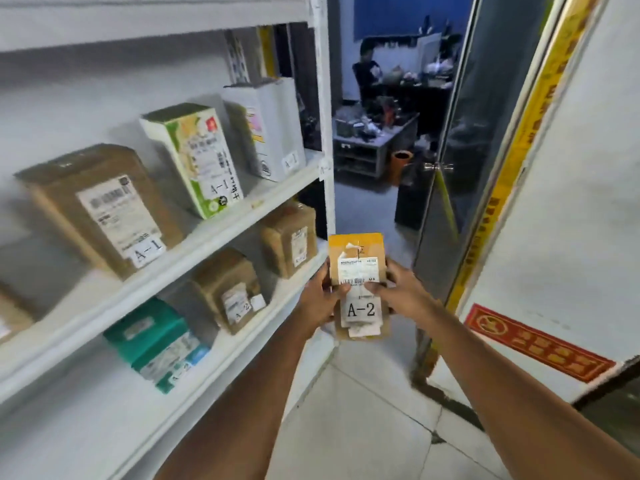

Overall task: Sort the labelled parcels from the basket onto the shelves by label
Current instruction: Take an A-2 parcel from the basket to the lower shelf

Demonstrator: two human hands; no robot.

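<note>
parcel (358,268): flat yellow-brown, white shipping label, tag "A-2", upright | left hand (320,299) + right hand (403,289): both clasp its sides

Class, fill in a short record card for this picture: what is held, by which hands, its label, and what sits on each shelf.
held item: yellow parcel, upright, in front of the shelf end
hands: left hand and right hand, one gripping each side
label on held item: A-2
upper shelf: brown box, green and white box, white box, each labelled A-1
lower shelf: teal parcel and brown parcel, both labelled A-2; another brown parcel's label is too blurred to read
likely destination: lower shelf
</note>
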